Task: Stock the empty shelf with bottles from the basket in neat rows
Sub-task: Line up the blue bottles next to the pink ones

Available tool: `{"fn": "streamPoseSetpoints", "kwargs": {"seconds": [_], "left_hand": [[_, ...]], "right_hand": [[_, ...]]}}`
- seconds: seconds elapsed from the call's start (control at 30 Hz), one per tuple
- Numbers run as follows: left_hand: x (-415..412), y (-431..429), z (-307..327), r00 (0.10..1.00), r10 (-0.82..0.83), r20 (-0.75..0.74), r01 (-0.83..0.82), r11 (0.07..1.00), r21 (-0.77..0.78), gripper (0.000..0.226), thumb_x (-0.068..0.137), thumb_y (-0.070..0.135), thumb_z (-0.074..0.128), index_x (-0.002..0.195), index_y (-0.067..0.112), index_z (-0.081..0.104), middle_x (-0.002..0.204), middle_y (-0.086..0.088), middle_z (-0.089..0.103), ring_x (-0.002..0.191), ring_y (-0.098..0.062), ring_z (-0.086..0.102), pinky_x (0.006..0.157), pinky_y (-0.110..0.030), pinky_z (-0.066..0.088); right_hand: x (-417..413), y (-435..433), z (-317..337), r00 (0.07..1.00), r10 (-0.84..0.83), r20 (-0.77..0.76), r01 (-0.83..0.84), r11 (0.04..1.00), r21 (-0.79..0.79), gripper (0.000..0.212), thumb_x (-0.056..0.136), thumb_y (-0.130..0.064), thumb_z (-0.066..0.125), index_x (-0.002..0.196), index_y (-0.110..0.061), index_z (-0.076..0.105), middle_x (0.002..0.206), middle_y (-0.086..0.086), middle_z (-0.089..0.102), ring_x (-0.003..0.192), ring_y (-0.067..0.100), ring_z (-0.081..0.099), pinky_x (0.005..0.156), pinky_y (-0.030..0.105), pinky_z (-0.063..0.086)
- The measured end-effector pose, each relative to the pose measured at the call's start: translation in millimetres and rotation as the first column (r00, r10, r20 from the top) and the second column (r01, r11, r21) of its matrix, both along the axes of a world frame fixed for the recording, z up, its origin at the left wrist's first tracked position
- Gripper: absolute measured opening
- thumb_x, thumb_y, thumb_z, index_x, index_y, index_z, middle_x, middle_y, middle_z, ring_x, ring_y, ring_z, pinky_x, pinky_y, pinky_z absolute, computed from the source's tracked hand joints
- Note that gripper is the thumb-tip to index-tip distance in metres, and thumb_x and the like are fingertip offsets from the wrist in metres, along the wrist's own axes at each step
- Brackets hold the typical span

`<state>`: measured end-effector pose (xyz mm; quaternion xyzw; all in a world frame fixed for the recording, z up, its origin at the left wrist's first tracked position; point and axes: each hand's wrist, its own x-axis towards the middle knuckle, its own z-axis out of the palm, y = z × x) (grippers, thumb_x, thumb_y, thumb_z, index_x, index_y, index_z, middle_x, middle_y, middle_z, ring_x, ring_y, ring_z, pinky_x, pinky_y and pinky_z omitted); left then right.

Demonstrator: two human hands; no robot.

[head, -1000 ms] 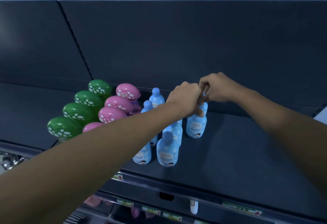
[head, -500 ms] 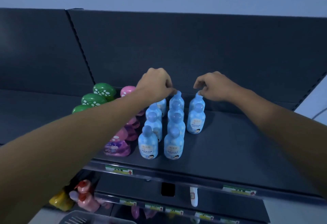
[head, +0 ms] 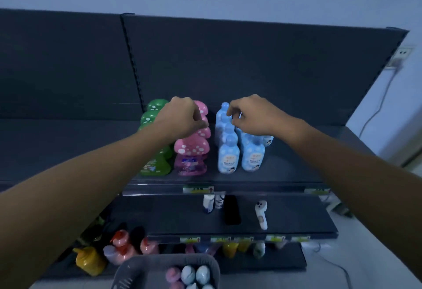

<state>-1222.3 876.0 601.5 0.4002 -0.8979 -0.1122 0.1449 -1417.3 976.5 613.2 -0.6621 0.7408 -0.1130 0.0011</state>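
Note:
Green mushroom-capped bottles (head: 157, 165), pink mushroom-capped ones (head: 191, 149) and two rows of light blue bottles (head: 229, 158) stand in lines running front to back on the dark top shelf (head: 296, 170). My left hand (head: 185, 117) hovers over the back of the pink row with its fingers curled and nothing visibly in them. My right hand (head: 253, 115) pinches at the cap of a blue bottle near the back of the left blue row. At the bottom edge, the grey basket (head: 137, 266) holds several pale blue and pink bottles.
On the shelf below lie a black phone-like slab (head: 231, 213), a white ghost-shaped item (head: 261, 213) and two small tubes (head: 211, 203). The lowest shelf holds yellow, red and pink bottles (head: 118, 247). To the right, a wall socket (head: 403, 52) has a hanging cable.
The view has pulled back and tilted down, and the basket now shows. My left hand moved left from the blue bottles to the pink row. My right hand shifted left onto the left blue row.

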Motion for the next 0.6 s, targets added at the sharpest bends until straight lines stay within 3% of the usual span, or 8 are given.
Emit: {"fn": "streamPoseSetpoints", "kwargs": {"seconds": [0.17, 0.3, 0.6], "left_hand": [[73.1, 17.0, -23.5, 0.993, -0.074, 0.091, 0.071, 0.997, 0.034, 0.021, 0.085, 0.041, 0.076, 0.084, 0.02, 0.078, 0.086, -0.004, 0.074, 0.083, -0.026, 0.069, 0.074, -0.039, 0.059], [124.7, 27.4, -52.6, 0.985, -0.101, 0.14, 0.088, 0.992, 0.095, 0.027, 0.085, 0.046, 0.075, 0.08, 0.019, 0.075, 0.085, -0.002, 0.071, 0.081, -0.026, 0.066, 0.074, -0.04, 0.059], [196.0, 41.1, -137.1, 0.972, -0.084, 0.221, 0.022, 0.963, 0.269, 0.022, 0.088, 0.042, 0.073, 0.1, 0.023, 0.074, 0.105, -0.005, 0.071, 0.099, -0.028, 0.067, 0.086, -0.043, 0.057]], "right_hand": [[85.1, 20.7, -27.6, 0.998, -0.046, 0.042, 0.046, 0.999, -0.015, 0.024, 0.09, -0.018, 0.055, 0.109, -0.021, 0.069, 0.085, -0.009, 0.07, 0.084, 0.012, 0.058, 0.068, 0.029, 0.042], [149.8, 33.8, -63.9, 0.997, -0.036, 0.065, 0.029, 0.995, 0.093, 0.023, 0.091, -0.021, 0.057, 0.113, -0.019, 0.066, 0.087, -0.005, 0.072, 0.091, 0.017, 0.062, 0.076, 0.034, 0.053], [221.4, 49.1, -156.4, 0.99, 0.014, 0.138, -0.055, 0.955, 0.293, 0.035, 0.095, -0.024, 0.061, 0.128, -0.015, 0.059, 0.105, 0.001, 0.07, 0.103, 0.022, 0.062, 0.083, 0.041, 0.054]]}}
